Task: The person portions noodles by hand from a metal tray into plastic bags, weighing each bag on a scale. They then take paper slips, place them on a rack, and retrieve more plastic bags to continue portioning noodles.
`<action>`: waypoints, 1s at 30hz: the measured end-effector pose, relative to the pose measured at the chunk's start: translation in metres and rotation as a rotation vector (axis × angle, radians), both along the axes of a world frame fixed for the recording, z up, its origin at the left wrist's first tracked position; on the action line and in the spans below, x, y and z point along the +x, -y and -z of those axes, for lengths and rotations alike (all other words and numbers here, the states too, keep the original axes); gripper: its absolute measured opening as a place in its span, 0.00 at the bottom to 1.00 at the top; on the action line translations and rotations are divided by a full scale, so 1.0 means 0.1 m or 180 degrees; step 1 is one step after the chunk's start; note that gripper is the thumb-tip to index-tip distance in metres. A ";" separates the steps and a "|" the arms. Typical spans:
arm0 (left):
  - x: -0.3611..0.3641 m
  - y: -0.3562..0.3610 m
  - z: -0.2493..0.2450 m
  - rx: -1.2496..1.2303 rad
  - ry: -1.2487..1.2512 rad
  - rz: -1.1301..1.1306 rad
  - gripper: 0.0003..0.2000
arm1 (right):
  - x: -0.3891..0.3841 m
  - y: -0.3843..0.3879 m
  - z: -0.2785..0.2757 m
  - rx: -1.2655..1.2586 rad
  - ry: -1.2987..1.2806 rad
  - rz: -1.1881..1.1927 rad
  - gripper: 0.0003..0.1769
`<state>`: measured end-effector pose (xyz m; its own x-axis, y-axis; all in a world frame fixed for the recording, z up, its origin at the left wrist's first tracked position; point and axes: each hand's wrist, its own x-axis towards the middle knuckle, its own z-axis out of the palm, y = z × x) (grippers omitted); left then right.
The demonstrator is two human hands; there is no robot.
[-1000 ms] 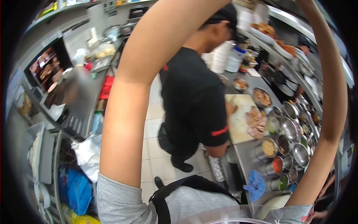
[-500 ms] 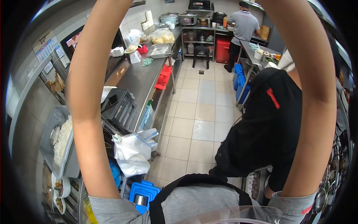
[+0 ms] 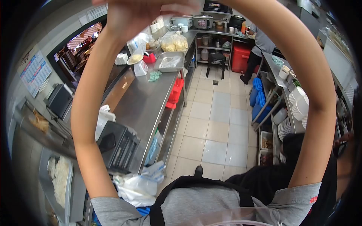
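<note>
One blurred left hand point(image 3: 130, 18) shows up high, its grip impossible to tell, the right hand out of view; bagged yellow food point(image 3: 175, 43) lies beyond a metal tray point(image 3: 167, 69) by the worktop's point(image 3: 140, 96) right edge

I see the person in a heather-grey short-sleeved shirt point(image 3: 203, 194), its right sleeve point(image 3: 296, 199) marked near the hem with small red lettering point(image 3: 313, 199) too blurred for me to read. Over it I make out a black apron point(image 3: 209, 180) with broad shoulder straps point(image 3: 247, 201), and a curved, clear plastic piece point(image 3: 245, 216) below the chin; the left hand point(image 3: 132, 20) is bare.
</note>
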<state>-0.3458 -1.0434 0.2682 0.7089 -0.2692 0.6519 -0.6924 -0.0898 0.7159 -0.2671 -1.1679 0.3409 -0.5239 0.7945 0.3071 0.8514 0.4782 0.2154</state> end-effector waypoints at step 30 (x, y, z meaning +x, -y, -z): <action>3.46 -4.20 3.95 0.1848 -0.2583 -0.4250 0.22 | 5.06 -3.97 3.84 -0.2395 -0.1334 0.0427 0.30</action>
<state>0.0005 -0.6231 -0.1273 0.7062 0.7055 0.0606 0.5951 -0.6377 0.4890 0.2389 -0.7709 -0.0433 -0.3728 0.9108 -0.1776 0.8491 0.2576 -0.4611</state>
